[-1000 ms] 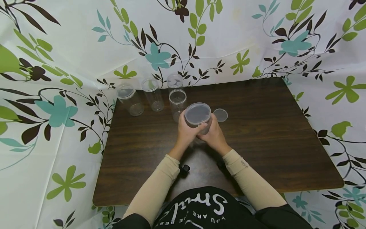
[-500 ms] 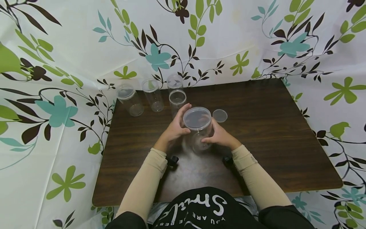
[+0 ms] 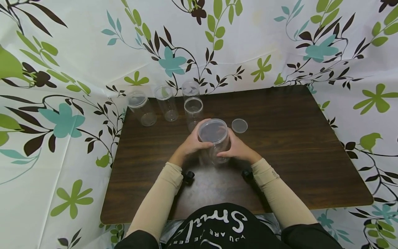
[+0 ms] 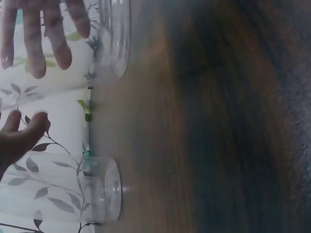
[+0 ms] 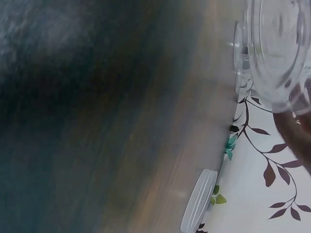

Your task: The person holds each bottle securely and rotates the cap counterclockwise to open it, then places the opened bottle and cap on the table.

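Lidded jar lowered to the table, both hands around it.

A second ago the clear jar [image 3: 214,141] was tilted up off the wood; now it stands upright near the table [image 3: 295,145] middle, lid on. Left hand [image 3: 190,144] and right hand [image 3: 237,149] wrap its sides, fingers curled on it (grip looks light). A loose small lid [image 3: 239,125] lies just right; four jars stand at the far-left corner.

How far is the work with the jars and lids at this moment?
Three jars at the back left seem to carry lids. Both hands, left hand and right hand, hold the lidded big jar on the table. Probably left: the open jar behind it has no lid, and a loose lid lies to the right.
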{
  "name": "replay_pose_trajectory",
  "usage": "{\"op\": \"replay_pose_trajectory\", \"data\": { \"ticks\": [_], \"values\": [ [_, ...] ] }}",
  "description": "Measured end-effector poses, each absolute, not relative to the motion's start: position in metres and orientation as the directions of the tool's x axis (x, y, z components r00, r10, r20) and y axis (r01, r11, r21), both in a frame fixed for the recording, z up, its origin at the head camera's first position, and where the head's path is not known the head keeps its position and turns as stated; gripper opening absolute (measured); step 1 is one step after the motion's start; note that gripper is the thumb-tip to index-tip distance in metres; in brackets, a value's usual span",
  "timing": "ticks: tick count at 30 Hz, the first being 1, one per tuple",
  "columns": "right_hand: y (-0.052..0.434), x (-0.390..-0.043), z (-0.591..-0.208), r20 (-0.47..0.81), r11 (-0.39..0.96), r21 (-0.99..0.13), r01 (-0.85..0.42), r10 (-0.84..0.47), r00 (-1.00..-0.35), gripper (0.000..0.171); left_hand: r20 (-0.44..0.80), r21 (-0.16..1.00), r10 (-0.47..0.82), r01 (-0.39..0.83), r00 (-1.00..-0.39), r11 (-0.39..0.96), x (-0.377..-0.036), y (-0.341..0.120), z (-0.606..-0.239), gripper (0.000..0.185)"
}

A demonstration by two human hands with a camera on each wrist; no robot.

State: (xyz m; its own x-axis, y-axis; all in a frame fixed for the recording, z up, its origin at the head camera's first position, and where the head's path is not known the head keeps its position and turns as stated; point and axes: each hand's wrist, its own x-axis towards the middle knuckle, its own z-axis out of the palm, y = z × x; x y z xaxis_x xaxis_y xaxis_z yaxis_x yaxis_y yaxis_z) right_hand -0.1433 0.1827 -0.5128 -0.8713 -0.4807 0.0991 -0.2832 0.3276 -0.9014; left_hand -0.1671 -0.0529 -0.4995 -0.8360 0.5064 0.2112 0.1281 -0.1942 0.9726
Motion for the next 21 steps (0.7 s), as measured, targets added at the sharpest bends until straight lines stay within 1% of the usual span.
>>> {"op": "replay_pose_trajectory", "data": {
  "ticks": [3, 5, 8, 11, 14, 17, 21],
  "values": [
    [0.177, -0.144, -0.517, 0.171, 0.363, -0.866, -0.344, -0.433, -0.885, 0.116, 0.221, 0.973, 0.422, 0.171, -0.879, -0.153, -0.164, -0.046, -0.502, 0.121],
    [0.172, -0.144, -0.52, 0.212, 0.421, -0.826, -0.375, -0.384, -0.899, 0.115, 0.218, 0.975, 0.35, 0.188, -0.911, -0.119, -0.161, -0.041, -0.503, 0.117],
    [0.165, -0.142, -0.523, 0.271, 0.521, -0.757, -0.395, -0.299, -0.915, 0.113, 0.207, 0.977, 0.246, 0.187, -0.947, -0.101, -0.156, -0.031, -0.504, 0.105],
    [0.158, -0.139, -0.525, 0.361, 0.608, -0.675, -0.418, -0.221, -0.906, 0.11, 0.194, 0.981, 0.129, 0.187, -0.973, -0.058, -0.151, -0.02, -0.504, 0.099],
    [0.152, -0.136, -0.527, 0.479, 0.706, -0.55, -0.446, -0.17, -0.861, 0.109, 0.198, 0.98, 0.006, 0.198, -0.98, -0.005, -0.147, -0.008, -0.505, 0.097],
    [0.147, -0.133, -0.53, 0.558, 0.778, -0.447, -0.441, -0.143, -0.818, 0.109, 0.228, 0.974, -0.098, 0.226, -0.969, 0.029, -0.144, 0.001, -0.505, 0.092],
    [0.145, -0.13, -0.531, 0.566, 0.815, -0.417, -0.402, -0.113, -0.817, 0.11, 0.24, 0.97, -0.163, 0.227, -0.957, 0.092, -0.139, 0.007, -0.503, 0.094]
  ]
}}
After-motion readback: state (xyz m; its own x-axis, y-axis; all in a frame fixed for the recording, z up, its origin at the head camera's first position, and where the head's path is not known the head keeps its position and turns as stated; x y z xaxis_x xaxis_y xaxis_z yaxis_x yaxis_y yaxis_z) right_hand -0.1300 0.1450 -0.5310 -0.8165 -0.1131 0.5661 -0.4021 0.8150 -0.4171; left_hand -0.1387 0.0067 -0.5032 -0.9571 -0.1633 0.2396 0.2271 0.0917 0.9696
